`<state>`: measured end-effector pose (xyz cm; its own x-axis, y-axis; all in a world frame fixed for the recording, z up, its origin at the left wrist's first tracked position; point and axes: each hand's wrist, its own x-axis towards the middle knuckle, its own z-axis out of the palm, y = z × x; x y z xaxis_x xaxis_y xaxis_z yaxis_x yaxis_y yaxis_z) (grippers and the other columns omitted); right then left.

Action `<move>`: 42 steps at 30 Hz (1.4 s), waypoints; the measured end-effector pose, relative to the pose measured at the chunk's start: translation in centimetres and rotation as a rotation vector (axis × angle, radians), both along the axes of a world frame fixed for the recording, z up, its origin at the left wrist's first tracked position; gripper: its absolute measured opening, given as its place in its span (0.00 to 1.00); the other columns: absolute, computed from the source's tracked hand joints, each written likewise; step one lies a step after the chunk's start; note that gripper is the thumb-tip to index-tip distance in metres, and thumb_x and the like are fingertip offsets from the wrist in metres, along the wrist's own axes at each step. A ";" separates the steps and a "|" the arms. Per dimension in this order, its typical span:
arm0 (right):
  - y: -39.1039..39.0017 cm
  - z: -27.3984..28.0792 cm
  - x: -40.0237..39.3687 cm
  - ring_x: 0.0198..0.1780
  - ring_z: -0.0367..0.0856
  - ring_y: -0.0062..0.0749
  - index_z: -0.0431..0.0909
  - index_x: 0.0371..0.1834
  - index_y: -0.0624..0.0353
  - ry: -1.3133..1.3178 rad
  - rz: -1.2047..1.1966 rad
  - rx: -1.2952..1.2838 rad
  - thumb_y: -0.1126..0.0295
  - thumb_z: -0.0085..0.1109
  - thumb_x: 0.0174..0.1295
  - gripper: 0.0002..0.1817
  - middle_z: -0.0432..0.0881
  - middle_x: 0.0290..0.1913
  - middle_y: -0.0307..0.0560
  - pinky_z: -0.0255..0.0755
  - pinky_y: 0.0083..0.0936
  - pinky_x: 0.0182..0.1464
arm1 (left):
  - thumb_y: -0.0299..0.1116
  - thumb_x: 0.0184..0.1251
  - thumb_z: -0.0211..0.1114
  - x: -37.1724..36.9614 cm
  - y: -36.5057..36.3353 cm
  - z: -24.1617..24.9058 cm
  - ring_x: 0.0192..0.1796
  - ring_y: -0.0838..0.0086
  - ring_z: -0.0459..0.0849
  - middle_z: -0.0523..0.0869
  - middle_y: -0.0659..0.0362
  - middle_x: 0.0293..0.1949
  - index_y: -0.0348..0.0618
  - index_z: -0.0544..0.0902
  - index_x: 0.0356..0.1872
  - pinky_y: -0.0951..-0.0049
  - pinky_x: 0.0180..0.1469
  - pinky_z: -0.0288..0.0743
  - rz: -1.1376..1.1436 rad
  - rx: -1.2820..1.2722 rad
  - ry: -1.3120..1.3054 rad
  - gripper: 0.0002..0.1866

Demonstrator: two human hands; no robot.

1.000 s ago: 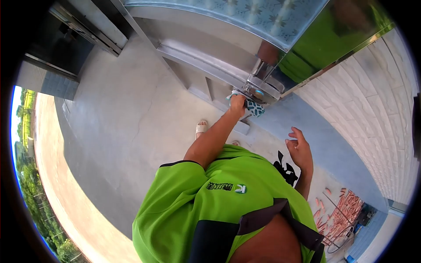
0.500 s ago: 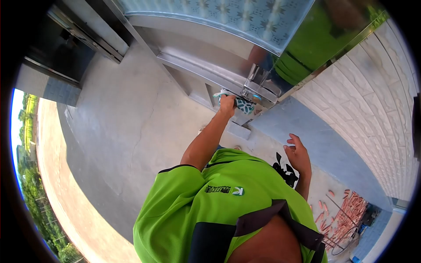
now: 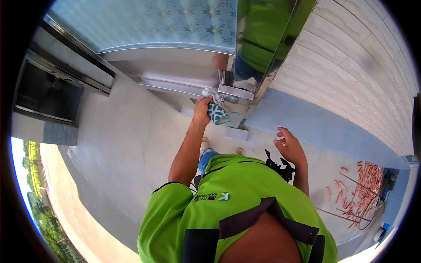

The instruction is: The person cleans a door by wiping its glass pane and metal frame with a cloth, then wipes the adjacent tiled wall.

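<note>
My left hand [image 3: 202, 111] is closed around a white and teal patterned cloth [image 3: 217, 112]. The cloth hangs from my fingers against the left side of a shiny metal lock and handle [image 3: 236, 93] on the door, its upper end bunched up. Light blue patterned glass and steel-coloured framing make up the door [image 3: 175, 65]. Held low over the floor, my right hand [image 3: 289, 147] has its fingers loosely bent and apart, with nothing in them. Some black straps or strips [image 3: 280, 166] show beside its wrist.
A small pale block [image 3: 237, 133] lies below the door's edge. To the right rises a white textured wall [image 3: 351, 57] with a blue-grey base. Reddish pieces [image 3: 366, 186] and thin rods are heaped on the floor at right. A dark window [image 3: 48, 94] stands at left.
The view has turned, so door and lock appear further left. My left hand still grips the cloth, which now hangs lower instead of stretching right under the lock. My right hand stays free.
</note>
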<state>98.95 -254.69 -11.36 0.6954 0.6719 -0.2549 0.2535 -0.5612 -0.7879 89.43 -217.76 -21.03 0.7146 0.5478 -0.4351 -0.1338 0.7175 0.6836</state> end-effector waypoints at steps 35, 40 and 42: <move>10.9 18.5 1.7 0.72 0.65 0.57 0.53 0.76 0.68 -0.831 -0.250 0.919 0.57 0.51 0.73 0.35 0.60 0.74 0.63 0.67 0.51 0.71 | 0.42 0.71 0.56 -7.9 16.8 -7.7 0.42 0.68 0.78 0.83 0.55 0.39 0.34 0.82 0.46 0.66 0.47 0.72 0.820 0.248 0.397 0.19; 17.6 19.8 1.0 0.76 0.55 0.57 0.45 0.79 0.64 -0.919 -0.325 1.013 0.58 0.51 0.72 0.39 0.49 0.79 0.62 0.56 0.53 0.76 | 0.45 0.70 0.55 -8.5 25.3 -5.7 0.48 0.67 0.79 0.82 0.58 0.46 0.40 0.80 0.49 0.63 0.51 0.74 0.836 0.337 0.386 0.19; 20.1 18.1 1.3 0.76 0.54 0.52 0.42 0.79 0.65 -0.894 -0.382 1.001 0.57 0.52 0.72 0.42 0.48 0.78 0.61 0.54 0.48 0.76 | 0.44 0.71 0.53 -8.4 28.2 -5.2 0.51 0.65 0.80 0.83 0.55 0.50 0.37 0.80 0.52 0.65 0.57 0.72 0.879 0.293 0.376 0.21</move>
